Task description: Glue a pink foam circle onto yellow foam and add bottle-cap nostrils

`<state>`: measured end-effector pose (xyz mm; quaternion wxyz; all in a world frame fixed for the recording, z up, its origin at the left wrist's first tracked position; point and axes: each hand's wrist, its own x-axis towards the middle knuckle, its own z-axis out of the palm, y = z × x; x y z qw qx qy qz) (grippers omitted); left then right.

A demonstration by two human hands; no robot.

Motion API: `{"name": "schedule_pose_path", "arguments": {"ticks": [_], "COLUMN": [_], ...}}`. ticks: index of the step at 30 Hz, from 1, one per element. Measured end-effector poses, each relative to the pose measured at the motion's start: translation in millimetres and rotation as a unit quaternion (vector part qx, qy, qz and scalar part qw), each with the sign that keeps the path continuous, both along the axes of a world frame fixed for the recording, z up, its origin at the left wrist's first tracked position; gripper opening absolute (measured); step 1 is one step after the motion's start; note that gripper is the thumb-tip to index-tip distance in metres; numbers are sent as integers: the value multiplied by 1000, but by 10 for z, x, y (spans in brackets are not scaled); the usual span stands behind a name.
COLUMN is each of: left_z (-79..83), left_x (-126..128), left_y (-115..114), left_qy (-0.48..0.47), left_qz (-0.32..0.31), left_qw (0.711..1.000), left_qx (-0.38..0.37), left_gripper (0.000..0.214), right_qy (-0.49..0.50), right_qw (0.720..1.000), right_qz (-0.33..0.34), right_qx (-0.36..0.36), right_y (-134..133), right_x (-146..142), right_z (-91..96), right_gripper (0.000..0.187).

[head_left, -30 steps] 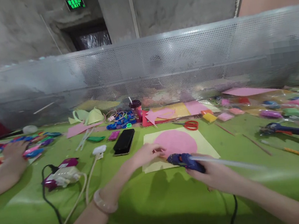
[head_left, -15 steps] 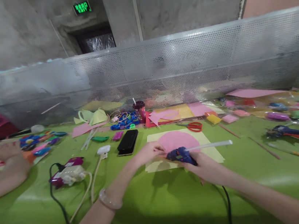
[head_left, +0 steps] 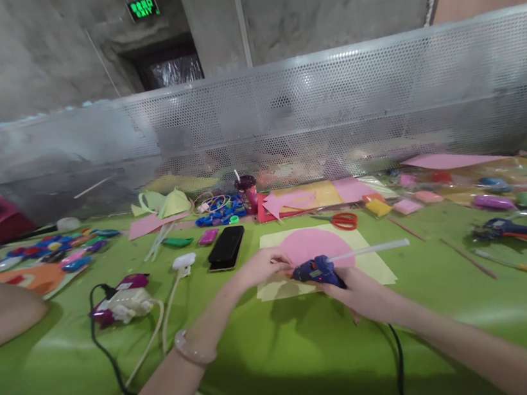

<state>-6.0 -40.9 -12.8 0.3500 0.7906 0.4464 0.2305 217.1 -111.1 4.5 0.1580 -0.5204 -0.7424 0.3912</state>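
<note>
My right hand (head_left: 363, 293) is wrapped round the handle of a dark blue glue gun (head_left: 316, 271). A long clear glue stick (head_left: 372, 248) sticks out of its back to the right, and the nozzle points left. My left hand (head_left: 267, 265) is closed in a pinch just by the nozzle; whatever lies between its fingertips is too small to make out. Under and behind both hands, a round pink paper (head_left: 320, 242) lies on pale yellow sheets (head_left: 374, 267). Red-handled scissors (head_left: 345, 221) rest at the far edge of those sheets.
A black phone (head_left: 226, 248) lies left of the papers. Further left are a power strip (head_left: 126, 300) with cables and another person's arm (head_left: 7, 315). Clay packets (head_left: 379, 207), pliers (head_left: 525, 231) and thin sticks are on the right. A drink cup (head_left: 246, 196) stands near the perforated metal screen (head_left: 330, 111).
Both my hands and the glue gun stay nearly in place. At the left, the other person's hand has drawn back leftward, showing more of an orange piece.
</note>
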Motion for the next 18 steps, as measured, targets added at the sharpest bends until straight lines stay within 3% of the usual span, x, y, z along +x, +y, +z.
{"name": "schedule_pose_path", "arguments": {"ticks": [18], "left_z": [26], "left_x": [-8], "left_y": [-35], "left_qy": [47], "left_qz": [17], "left_qw": [999], "left_qx": [0], "left_gripper": [15], "right_qy": [-23], "right_qw": [997], "right_qz": [-65], "right_qx": [-24], "right_y": [-237], "right_x": [252], "right_z": [109], "right_gripper": [24]}}
